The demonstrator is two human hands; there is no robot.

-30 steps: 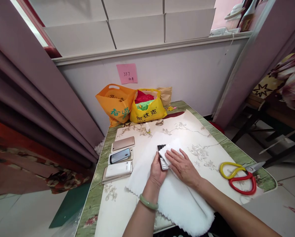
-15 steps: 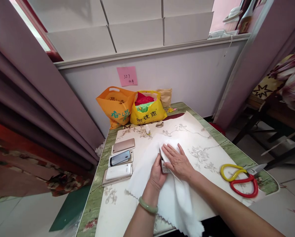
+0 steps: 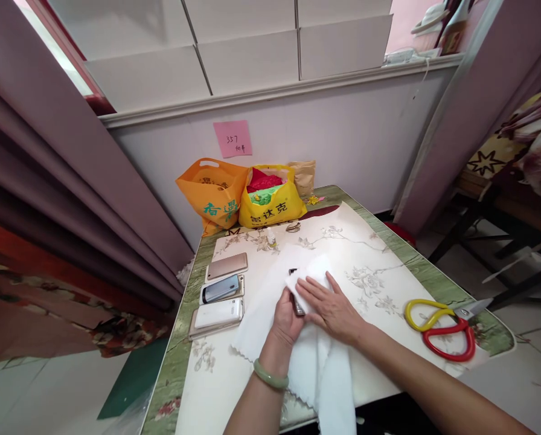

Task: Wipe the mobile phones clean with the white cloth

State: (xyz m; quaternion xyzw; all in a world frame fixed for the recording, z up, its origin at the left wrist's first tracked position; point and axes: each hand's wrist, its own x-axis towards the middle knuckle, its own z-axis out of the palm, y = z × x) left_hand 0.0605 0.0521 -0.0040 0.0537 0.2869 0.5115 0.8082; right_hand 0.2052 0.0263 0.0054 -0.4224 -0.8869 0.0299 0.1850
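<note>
My left hand (image 3: 287,320), with a green bangle on its wrist, grips the lower end of a small keypad phone (image 3: 296,302) over the table. A white cloth (image 3: 316,362) lies spread under both hands, and a fold of it covers most of the phone. My right hand (image 3: 332,308) presses that fold flat onto the phone with its fingers stretched out. Only the phone's dark top corner and a strip of keypad show.
Three smartphones (image 3: 220,289) lie in a column at the left of the table (image 3: 180,344). Red and yellow scissors (image 3: 440,329) rest at the right. An orange bag (image 3: 211,196) and a yellow bag (image 3: 271,202) stand at the far edge, with a small bottle (image 3: 271,237) before them.
My right hand has slid the cloth fold back and forth over the phone, which is now more covered. The cloth's near edge has slipped further off the table front.
</note>
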